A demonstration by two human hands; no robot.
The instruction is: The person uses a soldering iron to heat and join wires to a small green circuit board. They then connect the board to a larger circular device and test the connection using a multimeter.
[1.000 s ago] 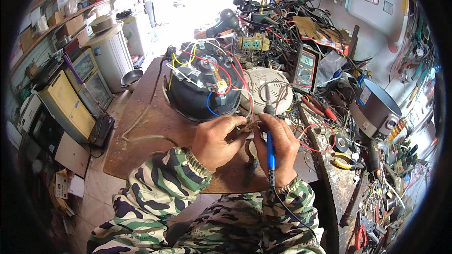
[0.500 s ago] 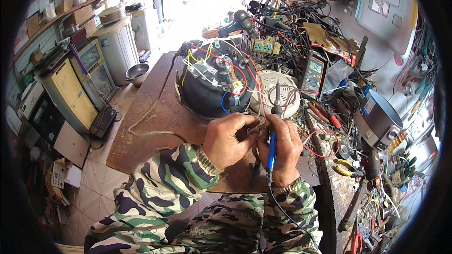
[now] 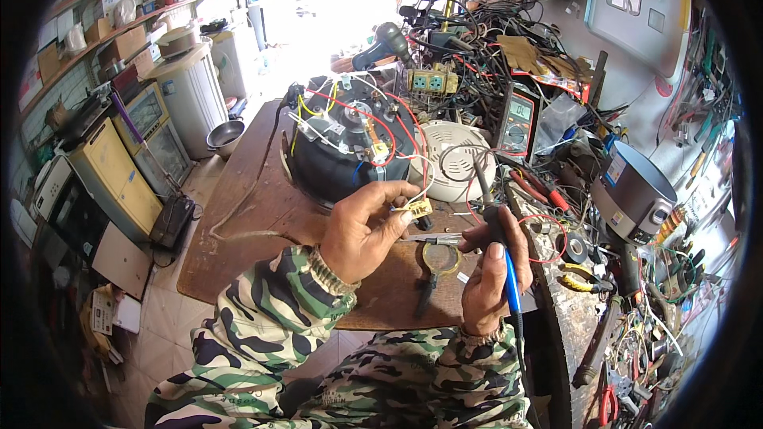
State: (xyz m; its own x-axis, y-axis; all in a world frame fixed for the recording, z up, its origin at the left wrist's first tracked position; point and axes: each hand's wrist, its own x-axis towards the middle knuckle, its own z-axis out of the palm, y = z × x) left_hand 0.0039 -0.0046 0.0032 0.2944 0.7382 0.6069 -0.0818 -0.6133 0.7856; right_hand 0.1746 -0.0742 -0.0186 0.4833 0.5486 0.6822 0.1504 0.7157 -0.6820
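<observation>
My left hand (image 3: 367,226) pinches a small yellowish circuit board (image 3: 416,208) between thumb and fingers, with wires running from it toward the appliance. A blue-handled soldering iron (image 3: 513,290) is held in my right hand (image 3: 491,270), its dark tip pointing up and away, apart from the board. Just beyond my left hand sits a black, round appliance base (image 3: 334,163), turned over with red, yellow, white and blue wires exposed. Beside it lies a cream vented round cover (image 3: 453,160). A tool with a yellowish ring-shaped part and dark handle (image 3: 433,264) rests on the table between my hands.
The brown wooden table (image 3: 254,206) carries a grey cord at its left. A multimeter (image 3: 518,123) stands behind my right hand, near a tangle of cables. Pliers (image 3: 584,280), black tape (image 3: 575,249) and a silver pot-like housing (image 3: 633,195) crowd the bench at right.
My hands have moved apart. The right hand has drawn the soldering iron rightward, away from the left hand. The small board now shows in my left hand, and the ring-shaped tool is uncovered.
</observation>
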